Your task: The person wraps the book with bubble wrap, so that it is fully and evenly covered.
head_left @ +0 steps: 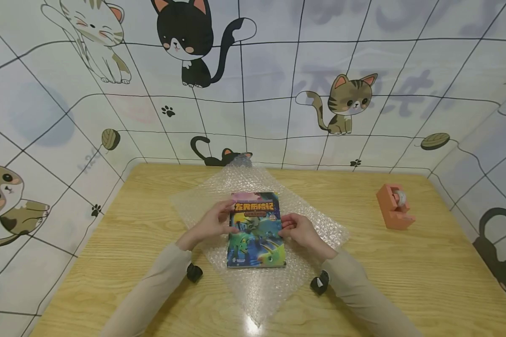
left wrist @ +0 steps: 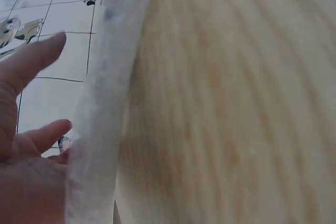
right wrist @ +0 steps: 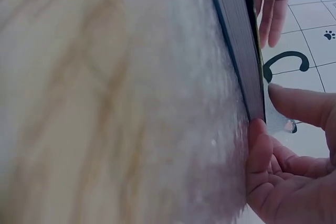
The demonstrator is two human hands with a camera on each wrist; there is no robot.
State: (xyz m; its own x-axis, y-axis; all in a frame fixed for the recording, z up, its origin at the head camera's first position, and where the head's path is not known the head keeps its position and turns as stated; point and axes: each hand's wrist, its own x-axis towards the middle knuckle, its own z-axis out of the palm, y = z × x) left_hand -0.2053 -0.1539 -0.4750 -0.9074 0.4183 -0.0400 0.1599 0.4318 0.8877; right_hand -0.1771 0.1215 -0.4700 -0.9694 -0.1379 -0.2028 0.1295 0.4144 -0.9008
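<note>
Head view: above and on the near side of the book [head_left: 256,234], facing forward and down, farthest off. Left wrist view: low, close, left of the book. Right wrist view: low, close, right of the book. Shared, head/right wrist: book, bubble wrap [head_left: 254,286].

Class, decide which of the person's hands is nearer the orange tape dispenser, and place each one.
The right. The right hand is at the book's right edge, left of the tape dispenser and apart from it; the left hand is farther left, at the book's opposite edge.
</note>
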